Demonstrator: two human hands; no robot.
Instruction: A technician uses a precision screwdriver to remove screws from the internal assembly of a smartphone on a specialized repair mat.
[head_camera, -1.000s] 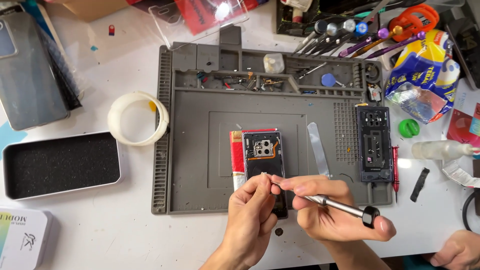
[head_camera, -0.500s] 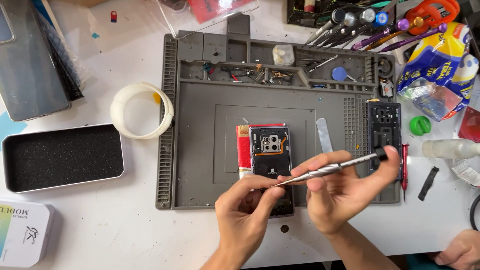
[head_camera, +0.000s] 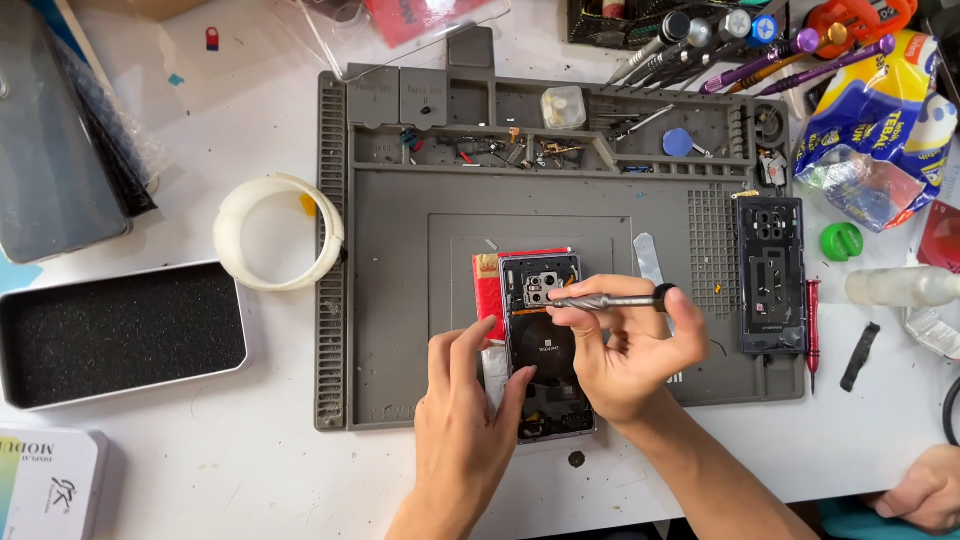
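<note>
**Opened phone on a grey mat, two hands at work**

Head view: one opened phone (head_camera: 545, 345) lies back-up at the middle of the grey mat (head_camera: 400, 300), over a red card (head_camera: 487, 290). The left hand (head_camera: 465, 420) is half curled, fingers steadying the phone's lower left edge. The right hand (head_camera: 625, 350) is closed on a metal screwdriver (head_camera: 605, 299) lying level, its tip by the camera block. One dark back cover (head_camera: 770, 275) lies at the mat's right. A crumpled blue-and-yellow bag (head_camera: 880, 110) sits top right, a green cap (head_camera: 841, 241) beneath it. One white tape ring (head_camera: 278, 232) and one foam-lined tin (head_camera: 120, 335) lie left; a white box (head_camera: 45, 485) fills the bottom-left corner.
</note>
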